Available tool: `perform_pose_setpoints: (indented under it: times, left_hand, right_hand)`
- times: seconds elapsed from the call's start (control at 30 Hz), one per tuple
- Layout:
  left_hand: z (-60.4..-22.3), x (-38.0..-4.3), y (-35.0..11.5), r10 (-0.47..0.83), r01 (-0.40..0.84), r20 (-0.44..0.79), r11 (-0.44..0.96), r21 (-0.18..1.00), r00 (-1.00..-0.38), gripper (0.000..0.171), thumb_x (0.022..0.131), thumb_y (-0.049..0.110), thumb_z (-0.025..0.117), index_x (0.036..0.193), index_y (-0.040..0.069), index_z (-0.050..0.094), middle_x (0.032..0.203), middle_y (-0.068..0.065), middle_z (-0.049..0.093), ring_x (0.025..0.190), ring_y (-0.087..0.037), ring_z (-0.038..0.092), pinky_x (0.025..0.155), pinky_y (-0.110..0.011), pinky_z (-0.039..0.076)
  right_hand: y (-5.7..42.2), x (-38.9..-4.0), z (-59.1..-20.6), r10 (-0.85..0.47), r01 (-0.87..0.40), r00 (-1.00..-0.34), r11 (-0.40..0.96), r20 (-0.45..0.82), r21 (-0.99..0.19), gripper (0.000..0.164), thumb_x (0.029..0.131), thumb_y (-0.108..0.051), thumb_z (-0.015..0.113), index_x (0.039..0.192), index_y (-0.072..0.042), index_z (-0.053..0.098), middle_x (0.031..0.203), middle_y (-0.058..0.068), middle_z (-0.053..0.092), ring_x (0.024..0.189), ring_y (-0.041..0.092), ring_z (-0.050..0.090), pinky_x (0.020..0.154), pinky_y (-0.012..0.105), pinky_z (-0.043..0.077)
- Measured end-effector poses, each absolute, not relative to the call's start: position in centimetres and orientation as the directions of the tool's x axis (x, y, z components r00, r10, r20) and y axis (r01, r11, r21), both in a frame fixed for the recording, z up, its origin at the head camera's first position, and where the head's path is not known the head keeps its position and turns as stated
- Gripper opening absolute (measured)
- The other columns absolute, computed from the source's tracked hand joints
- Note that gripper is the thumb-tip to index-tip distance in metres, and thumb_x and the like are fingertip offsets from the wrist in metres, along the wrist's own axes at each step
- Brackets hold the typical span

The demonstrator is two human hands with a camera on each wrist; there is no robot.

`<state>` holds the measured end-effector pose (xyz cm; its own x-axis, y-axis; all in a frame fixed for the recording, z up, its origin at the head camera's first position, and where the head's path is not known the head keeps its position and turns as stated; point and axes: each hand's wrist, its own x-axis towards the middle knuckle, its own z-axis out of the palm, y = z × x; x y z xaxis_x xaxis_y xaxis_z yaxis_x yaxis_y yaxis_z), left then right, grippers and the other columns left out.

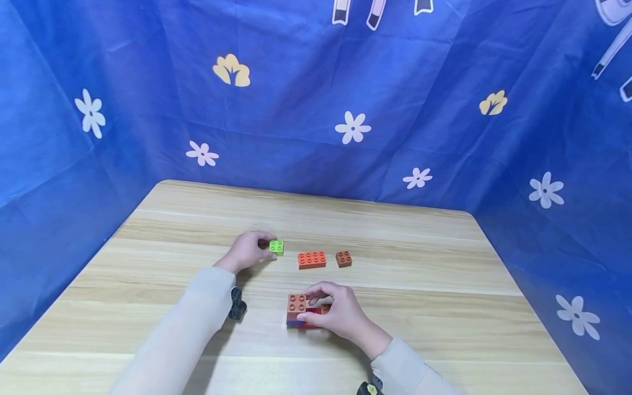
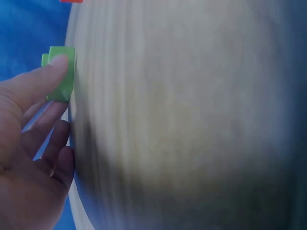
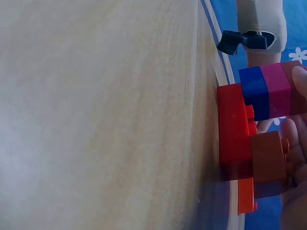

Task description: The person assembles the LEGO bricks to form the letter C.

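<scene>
Out at the middle of the table, my left hand (image 1: 248,250) pinches a small lime-green toy building brick (image 1: 276,247) with studs on top. In the left wrist view the thumb lies across the face of the green brick (image 2: 62,81), other fingers behind it. Nearer to me, my right hand (image 1: 344,314) grips a brick stack (image 1: 297,305), thumb in front and fingers behind. The right wrist view shows a long red brick (image 3: 233,129) at its base, bearing blue (image 3: 254,93), magenta (image 3: 277,91) and brown layers at one end. A second brown brick (image 3: 267,155) sits at the other end.
An orange-red eight-stud brick (image 1: 312,260) lies between the green brick and a small brown brick (image 1: 343,259), beyond the stack. The wooden table (image 1: 419,263) is bordered behind and at both sides by a blue patterned cloth (image 1: 296,99).
</scene>
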<state>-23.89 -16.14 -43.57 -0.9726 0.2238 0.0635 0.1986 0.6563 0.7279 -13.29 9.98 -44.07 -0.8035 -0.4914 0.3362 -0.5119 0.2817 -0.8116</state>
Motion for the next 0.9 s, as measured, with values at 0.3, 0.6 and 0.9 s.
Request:
perform_pose_setpoints:
  times: [0.3, 0.6, 0.9]
  left_hand:
    - [-43.9, -23.5, -16.4, 0.255, 0.238, 0.09, 0.638, 0.733, -0.963, 0.041, 0.072, 0.009, 0.08, 0.109, -0.003, 0.066, 0.101, -0.014, 0.067, 0.092, -0.029, 0.062, 0.088, -0.045, 0.048]
    - [-43.0, -21.6, -16.6, 0.321, 0.283, 0.11, 0.562, 0.777, -0.941, 0.037, 0.076, 0.011, 0.079, 0.108, -0.001, 0.065, 0.1, -0.011, 0.066, 0.093, -0.03, 0.063, 0.084, -0.042, 0.052]
    - [-40.6, -18.8, -16.5, 0.368, 0.367, 0.174, 0.56, 0.742, -0.913, 0.037, 0.075, 0.015, 0.079, 0.108, 0.007, 0.067, 0.098, -0.004, 0.067, 0.093, -0.026, 0.061, 0.075, -0.035, 0.052]
  right_hand:
    - [9.9, -13.3, -43.9, -0.493, -0.487, -0.811, 0.268, 0.316, -0.831, 0.033, 0.073, -0.018, 0.084, 0.101, -0.011, 0.068, 0.095, -0.006, 0.068, 0.081, 0.008, 0.064, 0.079, 0.03, 0.054]
    - [10.0, -13.3, -43.8, -0.488, -0.494, -0.812, 0.284, 0.32, -0.821, 0.034, 0.072, -0.018, 0.084, 0.1, -0.01, 0.067, 0.095, -0.005, 0.068, 0.08, 0.006, 0.064, 0.08, 0.027, 0.053]
    - [10.0, -13.3, -43.9, -0.487, -0.482, -0.817, 0.284, 0.308, -0.829, 0.033, 0.072, -0.018, 0.084, 0.1, -0.011, 0.068, 0.094, -0.006, 0.068, 0.08, 0.006, 0.064, 0.08, 0.027, 0.053]
